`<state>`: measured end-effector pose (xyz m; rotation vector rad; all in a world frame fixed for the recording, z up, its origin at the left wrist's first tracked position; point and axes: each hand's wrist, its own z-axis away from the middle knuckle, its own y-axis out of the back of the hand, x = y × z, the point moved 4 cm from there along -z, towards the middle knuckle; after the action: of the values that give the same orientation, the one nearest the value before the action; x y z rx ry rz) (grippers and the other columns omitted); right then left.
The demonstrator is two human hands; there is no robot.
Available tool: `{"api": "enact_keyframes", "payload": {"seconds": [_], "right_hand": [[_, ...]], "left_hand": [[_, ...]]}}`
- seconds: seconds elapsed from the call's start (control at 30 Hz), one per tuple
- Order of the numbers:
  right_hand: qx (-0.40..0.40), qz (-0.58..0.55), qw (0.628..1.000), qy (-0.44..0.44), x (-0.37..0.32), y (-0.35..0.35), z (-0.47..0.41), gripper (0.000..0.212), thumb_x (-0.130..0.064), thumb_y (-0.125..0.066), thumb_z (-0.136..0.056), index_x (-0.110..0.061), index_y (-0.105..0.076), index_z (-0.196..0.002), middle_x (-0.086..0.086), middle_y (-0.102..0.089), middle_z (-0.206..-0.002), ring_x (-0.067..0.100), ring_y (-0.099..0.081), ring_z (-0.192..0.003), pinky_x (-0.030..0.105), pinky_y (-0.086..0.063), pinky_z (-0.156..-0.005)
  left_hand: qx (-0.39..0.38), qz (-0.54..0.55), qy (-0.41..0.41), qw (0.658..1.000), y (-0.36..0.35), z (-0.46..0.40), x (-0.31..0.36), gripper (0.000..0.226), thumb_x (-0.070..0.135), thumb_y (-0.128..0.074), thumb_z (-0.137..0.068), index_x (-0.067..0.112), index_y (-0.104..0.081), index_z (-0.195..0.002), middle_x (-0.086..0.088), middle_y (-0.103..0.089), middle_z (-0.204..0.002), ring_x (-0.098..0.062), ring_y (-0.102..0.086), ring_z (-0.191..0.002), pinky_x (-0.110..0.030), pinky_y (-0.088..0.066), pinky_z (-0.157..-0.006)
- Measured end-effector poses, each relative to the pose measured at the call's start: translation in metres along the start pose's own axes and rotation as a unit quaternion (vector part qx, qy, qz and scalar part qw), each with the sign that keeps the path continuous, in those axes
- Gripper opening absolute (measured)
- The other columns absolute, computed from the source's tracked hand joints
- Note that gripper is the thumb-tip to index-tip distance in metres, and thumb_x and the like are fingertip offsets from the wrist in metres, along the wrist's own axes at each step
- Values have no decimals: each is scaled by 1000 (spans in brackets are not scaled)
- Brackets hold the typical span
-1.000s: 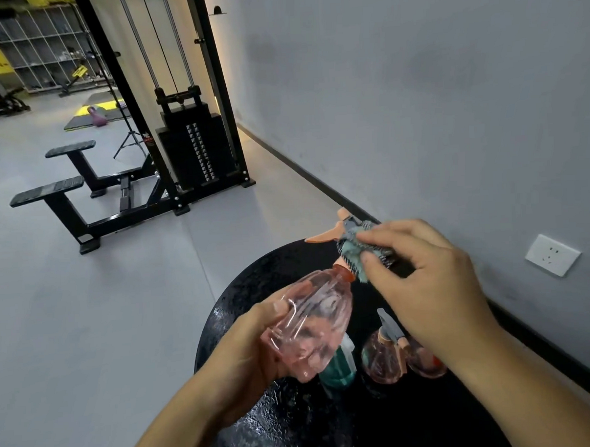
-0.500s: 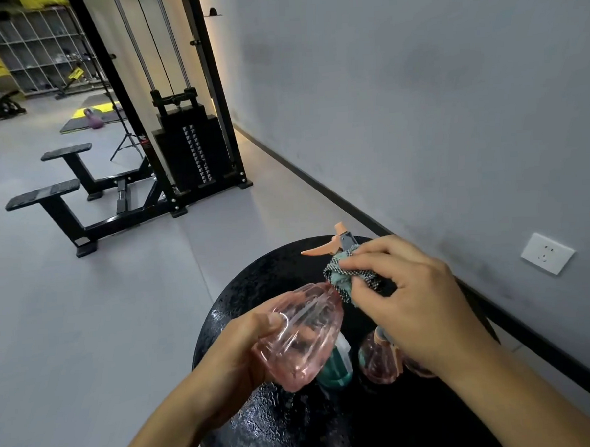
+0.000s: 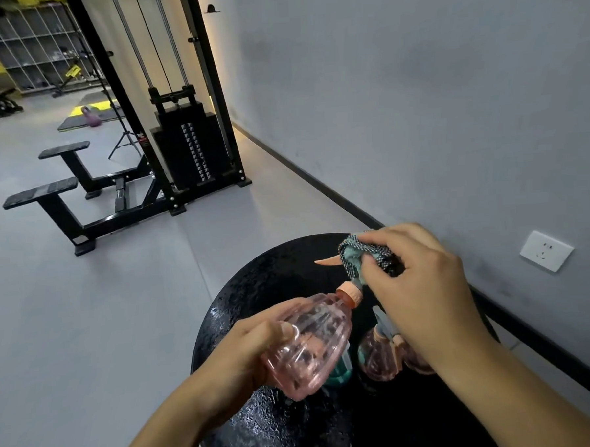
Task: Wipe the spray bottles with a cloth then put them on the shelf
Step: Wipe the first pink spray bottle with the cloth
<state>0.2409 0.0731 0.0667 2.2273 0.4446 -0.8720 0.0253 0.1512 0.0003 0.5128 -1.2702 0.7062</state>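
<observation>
My left hand [image 3: 249, 348] grips the body of a clear pink spray bottle [image 3: 310, 342], held tilted above a round black table [image 3: 256, 293]. My right hand [image 3: 424, 295] pinches a teal and checked cloth [image 3: 357, 257] wrapped around the bottle's spray head; only the orange trigger tip [image 3: 326, 262] sticks out to the left. On the table below stand two more pink spray bottles [image 3: 379, 355], partly behind my right hand, and a teal bottle [image 3: 340, 371], mostly hidden under the held bottle.
A grey wall with a white socket [image 3: 546, 251] runs along the right. A black cable weight machine [image 3: 187, 143] and two benches [image 3: 56, 191] stand on the grey floor beyond the table. Wire shelving [image 3: 38, 48] lines the far back left.
The cloth in my right hand slid down from the spray head to the bottle's neck, then back up over the spray head. My left hand kept its hold on the bottle's body.
</observation>
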Motion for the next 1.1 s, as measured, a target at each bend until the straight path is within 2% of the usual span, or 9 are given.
{"api": "enact_keyframes", "payload": {"seconds": [0.07, 0.17, 0.2, 0.27, 0.37, 0.6, 0.8, 0.97, 1.1], "right_hand": [[-4, 5, 1000, -3, 2, 0, 0, 28, -10, -73, -88, -25, -78, -111, -18, -62, -107, 1, -62, -96, 2, -45, -82], [-60, 26, 997, -32, 10, -4, 5, 27, -14, -73, -88, -30, -76, -110, -21, -61, -107, -2, -61, -92, 9, -49, -74], [-70, 29, 996, -37, 12, -4, 5, 26, -15, -73, -88, -31, -76, -108, -21, -61, -107, -3, -61, -92, 10, -49, -72], [-67, 16, 997, -41, 13, -2, 4, 26, -15, -73, -89, -32, -76, -108, -21, -62, -108, -6, -60, -96, 6, -47, -73], [-23, 0, 999, -24, 8, 4, -2, 27, -12, -71, -90, -29, -76, -111, -19, -64, -110, -7, -61, -99, 1, -45, -81], [-42, 2, 998, -36, 12, 3, 2, 24, -13, -75, -86, -32, -77, -100, -21, -66, -104, -6, -61, -96, 3, -43, -78], [8, 9, 999, -31, 9, 8, -1, 26, -10, -71, -88, -27, -77, -107, -17, -65, -108, 1, -63, -95, 2, -44, -79], [-62, -22, 998, -24, 2, -5, 10, 29, -13, -72, -90, -30, -77, -113, -23, -60, -110, -1, -64, -78, 13, -49, -73], [-12, -7, 1000, -20, 7, 3, 1, 29, -9, -72, -89, -27, -78, -111, -19, -64, -108, -3, -63, -98, 2, -46, -80]], "left_hand": [[-10, -18, -11, 1000, -2, 1, 3, 61, 45, -61, -78, 32, -70, -137, -14, -72, -135, -45, -68, -122, -70, -50, -106], [0, -13, -12, 1000, 0, -1, 3, 59, 46, -61, -76, 34, -72, -133, -15, -74, -130, -38, -75, -107, -55, -64, -80], [3, -9, -10, 1000, 1, 0, 3, 59, 46, -61, -76, 34, -72, -133, -16, -74, -130, -41, -75, -107, -58, -63, -78], [-11, -23, -5, 1000, 0, 0, 2, 59, 47, -59, -80, 34, -70, -137, -17, -73, -132, -50, -68, -118, -77, -52, -97], [-31, -55, -5, 998, -2, 1, 2, 55, 42, -57, -87, 34, -67, -141, -12, -72, -136, -45, -67, -125, -77, -45, -107], [-27, -43, -15, 999, -2, 1, 4, 58, 42, -62, -79, 35, -71, -136, -10, -74, -134, -42, -69, -122, -75, -47, -105], [-24, -53, -20, 998, -3, 1, 8, 54, 36, -59, -82, 36, -72, -135, -10, -74, -133, -41, -69, -122, -73, -47, -107], [-25, -52, -17, 998, -1, 2, 5, 57, 41, -62, -78, 37, -72, -134, -11, -75, -131, -43, -70, -121, -75, -48, -105], [-19, -46, -21, 999, 0, 2, 5, 56, 43, -66, -75, 38, -74, -130, -8, -76, -129, -37, -73, -118, -69, -51, -104]]}}
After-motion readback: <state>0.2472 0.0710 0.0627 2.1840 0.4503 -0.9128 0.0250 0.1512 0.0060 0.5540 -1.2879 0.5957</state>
